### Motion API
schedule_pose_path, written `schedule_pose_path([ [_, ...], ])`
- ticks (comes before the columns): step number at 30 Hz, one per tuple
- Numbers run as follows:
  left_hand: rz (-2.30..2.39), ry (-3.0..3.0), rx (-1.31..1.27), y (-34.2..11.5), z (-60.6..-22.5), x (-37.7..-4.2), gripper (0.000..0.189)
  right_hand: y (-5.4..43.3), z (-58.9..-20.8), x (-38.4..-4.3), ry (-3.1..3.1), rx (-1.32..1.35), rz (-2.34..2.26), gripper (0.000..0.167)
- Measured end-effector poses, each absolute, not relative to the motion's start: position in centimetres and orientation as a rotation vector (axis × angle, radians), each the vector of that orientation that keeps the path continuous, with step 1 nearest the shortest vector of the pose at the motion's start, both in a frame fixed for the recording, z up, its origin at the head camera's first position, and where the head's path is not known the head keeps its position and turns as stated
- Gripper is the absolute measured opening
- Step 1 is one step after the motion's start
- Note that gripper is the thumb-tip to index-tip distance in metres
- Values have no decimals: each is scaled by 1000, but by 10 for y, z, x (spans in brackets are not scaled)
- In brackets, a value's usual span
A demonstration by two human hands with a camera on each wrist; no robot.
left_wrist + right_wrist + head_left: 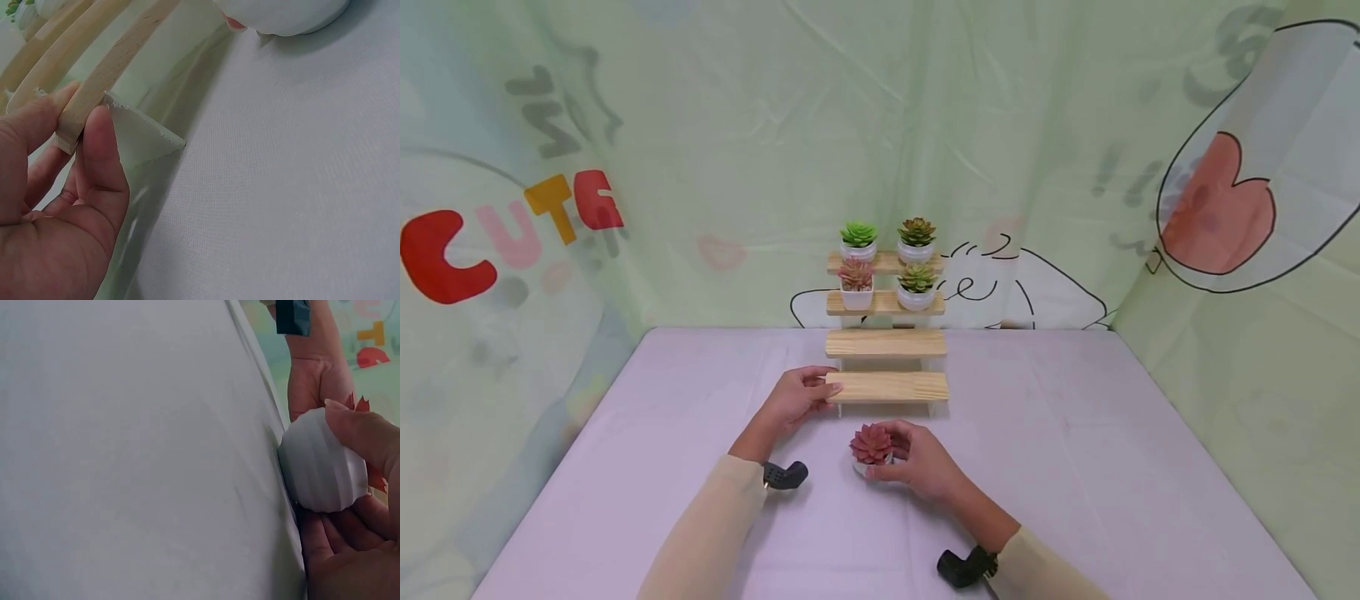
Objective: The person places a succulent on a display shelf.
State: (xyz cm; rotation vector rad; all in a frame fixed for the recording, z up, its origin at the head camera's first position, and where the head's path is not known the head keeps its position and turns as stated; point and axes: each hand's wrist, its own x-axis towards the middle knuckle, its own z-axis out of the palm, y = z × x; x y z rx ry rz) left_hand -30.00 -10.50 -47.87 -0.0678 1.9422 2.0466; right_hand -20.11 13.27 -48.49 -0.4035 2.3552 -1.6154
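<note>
A tiered wooden plant stand (887, 386) stands at the middle of the table. My left hand (801, 398) grips the left end of its lowest shelf; the left wrist view shows thumb and fingers pinching the wooden board (106, 69). In front of the stand, my right hand (922, 461) holds a red artificial succulent (872, 444) in a white pot. In the right wrist view, the thumb lies on the ribbed pot (322, 462) and the other fingers curl under its far side, close to the tablecloth.
On the top shelf sit a bright green succulent (858, 239) and a brownish one (917, 238). A pinkish succulent (856, 283) and a green one (917, 285) occupy the second shelf. Behind the white-covered table (1060, 467) hangs a printed curtain (737, 125).
</note>
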Motion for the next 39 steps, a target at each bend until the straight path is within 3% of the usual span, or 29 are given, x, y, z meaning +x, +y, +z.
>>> schedule_pose_path([
  [39, 2056, 1934, -92, -105, -479, -300, 47, 138, -487, -211, 2360, -390, -1649, 65],
])
